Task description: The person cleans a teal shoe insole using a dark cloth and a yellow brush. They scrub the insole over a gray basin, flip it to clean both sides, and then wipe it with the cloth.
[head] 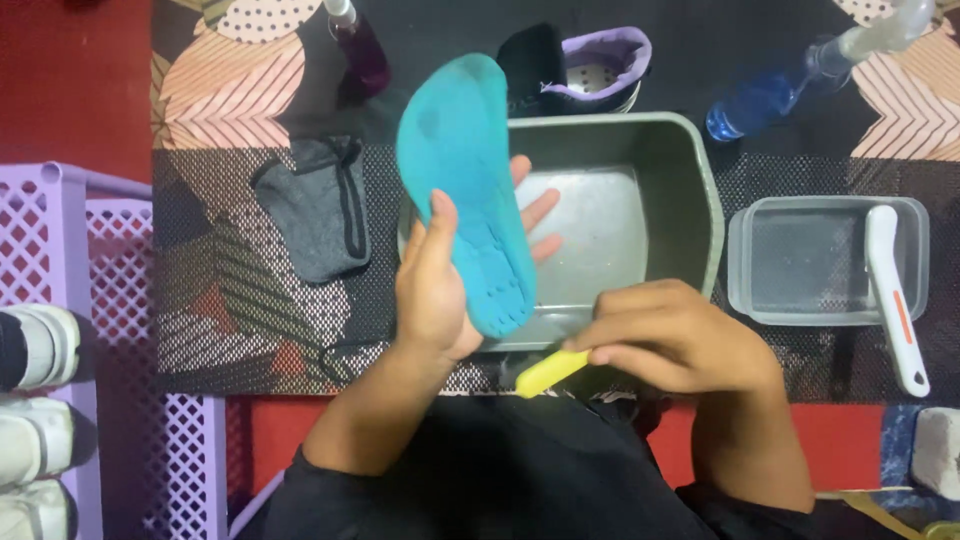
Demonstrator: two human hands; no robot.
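My left hand (440, 285) holds a teal shoe insole (465, 185) upright over the left side of a grey-green basin (700, 200), thumb on its face and fingers behind it. My right hand (675, 340) is closed around a yellow brush handle (550, 372) at the basin's near edge, just right of the insole's lower end. The brush head is hidden inside my hand. A little water lies in the basin.
A grey sock (318, 205) lies left of the basin. A shoe with purple lining (590, 65) stands behind it, with two spray bottles (780, 85) (358, 45). A clear tub (820, 260) with a white brush (893, 295) sits right. A lilac rack (60, 330) holds white shoes.
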